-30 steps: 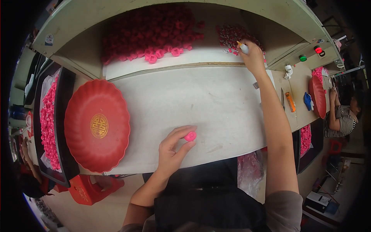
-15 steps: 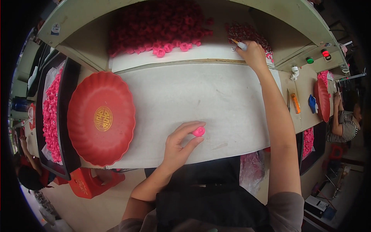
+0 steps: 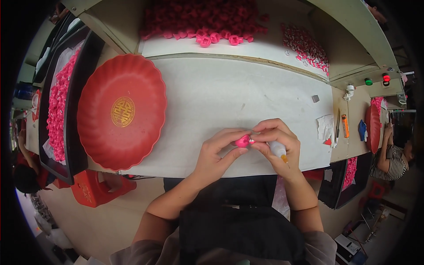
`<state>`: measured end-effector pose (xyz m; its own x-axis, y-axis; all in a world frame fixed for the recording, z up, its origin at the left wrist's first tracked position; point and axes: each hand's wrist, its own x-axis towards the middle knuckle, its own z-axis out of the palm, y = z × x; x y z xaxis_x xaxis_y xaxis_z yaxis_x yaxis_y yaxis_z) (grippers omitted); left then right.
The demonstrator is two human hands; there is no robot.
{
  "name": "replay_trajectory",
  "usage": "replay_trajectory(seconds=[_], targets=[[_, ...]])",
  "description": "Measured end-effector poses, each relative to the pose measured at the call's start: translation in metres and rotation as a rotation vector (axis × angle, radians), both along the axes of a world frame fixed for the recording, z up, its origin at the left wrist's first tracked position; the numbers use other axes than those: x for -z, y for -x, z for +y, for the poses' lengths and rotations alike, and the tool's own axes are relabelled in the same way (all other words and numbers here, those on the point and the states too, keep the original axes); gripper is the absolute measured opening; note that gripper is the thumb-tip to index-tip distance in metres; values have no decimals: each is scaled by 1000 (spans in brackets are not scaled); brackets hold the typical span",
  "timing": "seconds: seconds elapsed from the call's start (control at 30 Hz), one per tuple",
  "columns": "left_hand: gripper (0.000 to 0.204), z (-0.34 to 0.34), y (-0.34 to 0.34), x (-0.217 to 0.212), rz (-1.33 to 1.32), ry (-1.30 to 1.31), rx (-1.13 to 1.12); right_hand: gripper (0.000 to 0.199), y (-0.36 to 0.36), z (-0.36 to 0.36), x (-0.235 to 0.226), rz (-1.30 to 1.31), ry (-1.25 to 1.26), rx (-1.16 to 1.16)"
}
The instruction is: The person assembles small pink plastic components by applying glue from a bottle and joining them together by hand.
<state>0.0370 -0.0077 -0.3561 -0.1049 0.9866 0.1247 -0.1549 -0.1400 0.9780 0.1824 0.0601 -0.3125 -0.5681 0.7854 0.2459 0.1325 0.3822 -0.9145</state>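
Observation:
My left hand [image 3: 217,151] pinches a round, bright pink plastic piece [image 3: 241,141] between thumb and fingertips, low over the white work surface. Close against it, my right hand [image 3: 281,148] is closed, its fingertips on a small pink-and-white part [image 3: 251,141]. Tucked in the same palm is a small white dropper bottle [image 3: 277,149], its orange tip pointing back toward my wrist. The two pink parts meet or nearly meet; the fingers hide the exact contact.
A red scalloped tray [image 3: 145,88] lies at left, beside a black bin [image 3: 75,145] of pink pieces. On the shelf ahead sit a heap of pink pieces [image 3: 198,20] and a pile of small pink-and-white parts [image 3: 304,46]. A crumpled white cloth [image 3: 325,128] and orange-labelled tube [image 3: 345,126] lie right.
My right hand has come back from the small-parts pile to my left hand, bringing a small part and the dropper bottle. The head view has shifted.

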Motion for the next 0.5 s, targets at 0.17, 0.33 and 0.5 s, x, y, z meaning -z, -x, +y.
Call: replay_trajectory(seconds=[0.17, 0.33, 0.5], targets=[[26, -1, 0, 1, 56, -23, 4, 16, 4, -3, -1, -51, -118, -10], [27, -3, 2, 0, 69, -28, 3, 16, 3, -6, 2, -102, -256, 13], [26, -3, 4, 4, -133, 87, 86, 29, 1, -6, -3, -153, -345, -44]])
